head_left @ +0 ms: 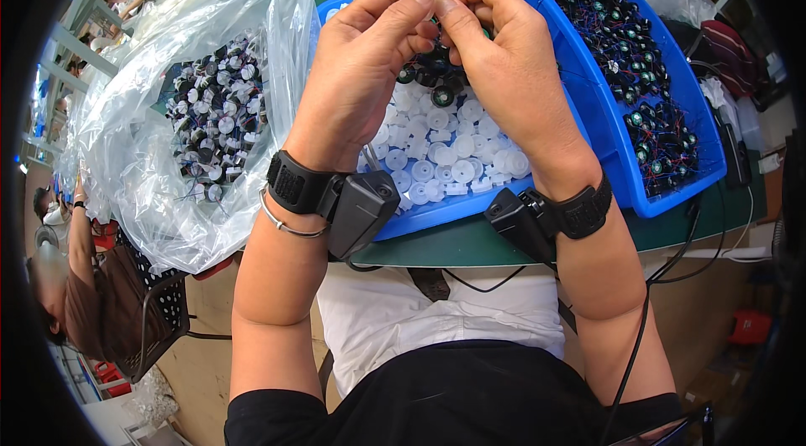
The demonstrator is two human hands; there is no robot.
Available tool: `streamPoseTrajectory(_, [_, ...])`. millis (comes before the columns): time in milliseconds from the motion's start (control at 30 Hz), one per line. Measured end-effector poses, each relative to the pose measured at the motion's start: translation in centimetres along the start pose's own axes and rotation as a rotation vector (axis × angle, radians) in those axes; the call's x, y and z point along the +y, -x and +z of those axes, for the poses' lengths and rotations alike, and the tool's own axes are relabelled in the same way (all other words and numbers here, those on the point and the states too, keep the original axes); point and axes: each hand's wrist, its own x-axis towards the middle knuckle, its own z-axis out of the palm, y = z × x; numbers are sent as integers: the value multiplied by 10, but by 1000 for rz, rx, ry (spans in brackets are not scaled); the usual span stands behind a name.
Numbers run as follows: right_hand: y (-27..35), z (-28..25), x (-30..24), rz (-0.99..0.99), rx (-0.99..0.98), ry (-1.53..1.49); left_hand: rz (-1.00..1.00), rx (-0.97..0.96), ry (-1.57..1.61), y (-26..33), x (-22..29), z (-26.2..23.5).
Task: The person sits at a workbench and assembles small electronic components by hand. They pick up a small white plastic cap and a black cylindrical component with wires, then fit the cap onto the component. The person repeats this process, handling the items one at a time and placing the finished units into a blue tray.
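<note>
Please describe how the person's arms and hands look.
The left hand and right hand wear no gloves. The black sleeves are short. The left arm and right arm each have a black wrist strap with a black, angular device; a silver bangle circles the left, and a black cable crosses the right.

From the wearer's head, the wide fisheye view looks down and forward at close range over the flat dark-green surface (457,255).
</note>
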Motion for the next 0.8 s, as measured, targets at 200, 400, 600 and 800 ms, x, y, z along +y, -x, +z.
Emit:
streamPoseTrajectory(200, [0,0,-1,20,-13,-3,-10,-23,15,0,1,-2])
streamPoseTrajectory(400, [0,0,-1,-24,-2,26,1,-23,13,0,1,-2])
streamPoseTrajectory(600, [2,0,-5,32,-63,27,12,-8,-23,-1,-1,-3])
streamPoseTrajectory(800, [1,0,-3,1,-53,31,-5,-55,-54,-2,-1,-10])
